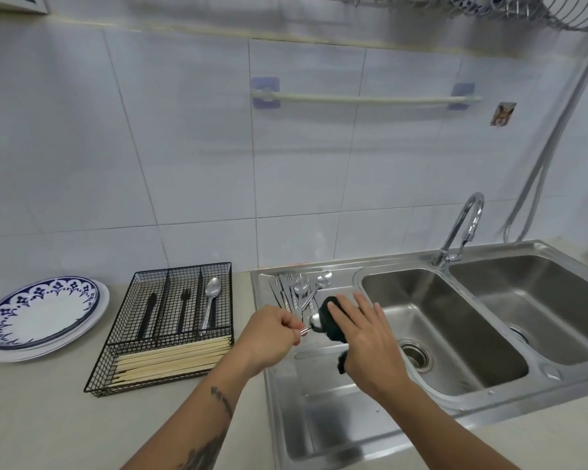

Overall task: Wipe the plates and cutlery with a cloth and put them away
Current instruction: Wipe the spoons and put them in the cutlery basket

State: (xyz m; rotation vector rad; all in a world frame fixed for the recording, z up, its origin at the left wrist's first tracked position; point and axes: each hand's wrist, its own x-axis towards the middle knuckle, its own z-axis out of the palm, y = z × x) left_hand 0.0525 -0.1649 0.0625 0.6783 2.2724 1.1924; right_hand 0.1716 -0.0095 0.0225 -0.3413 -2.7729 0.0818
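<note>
A person dries a spoon (314, 321) over the drainboard (323, 401) of a steel sink: the left hand (272, 337) pinches the handle with curled fingers, while the right hand (367, 337), fingers mostly straight, presses a dark cloth (333, 325) round the bowl. The step in hand appears to be wiping cutlery; the next move would call for carrying the spoon left to the wire tray (163, 329) on the bench (41, 418) and laying it beside the one spoon already in its right-hand slot. That tray also holds one dark knife, one dark fork and a layer of chopsticks (170, 359) across its front compartment, too many to count. Behind the hands, a pile of cutlery (297, 290) lies on the drainboard, at least three spoons among forks or knives, the exact number unclear. At far left sit stacked plates (41, 317), at least two. The sink has two basins and one tap (462, 228). Much of the job looks unfinished.
</note>
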